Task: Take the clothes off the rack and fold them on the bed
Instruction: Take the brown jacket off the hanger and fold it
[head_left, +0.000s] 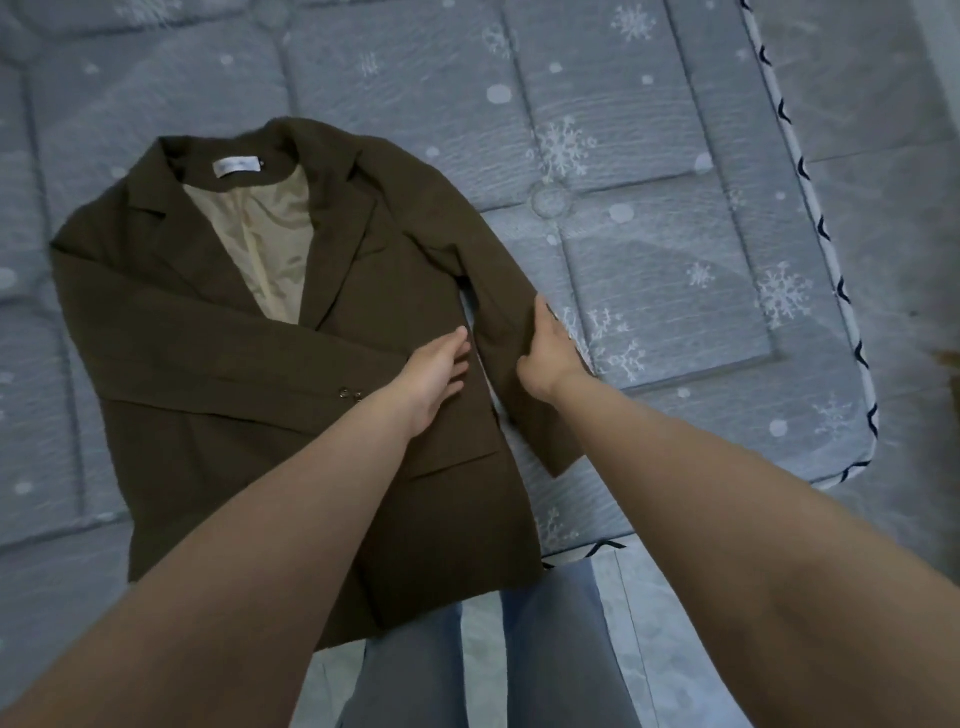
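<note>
A dark olive-brown blazer lies face up on the bed, collar away from me, its cream lining showing at the open front. One sleeve is folded across the chest with its buttoned cuff near the middle. My left hand lies flat on the blazer's front panel, fingers straight. My right hand grips the other sleeve about halfway down, thumb on top and fingers curled under the cloth. That sleeve runs beside the body toward the bed's near edge.
The mattress is blue-grey, quilted, printed with white snowflakes, and its piped edge runs down the right side. The floor shows beyond that edge. My grey trouser legs stand against the near side of the bed.
</note>
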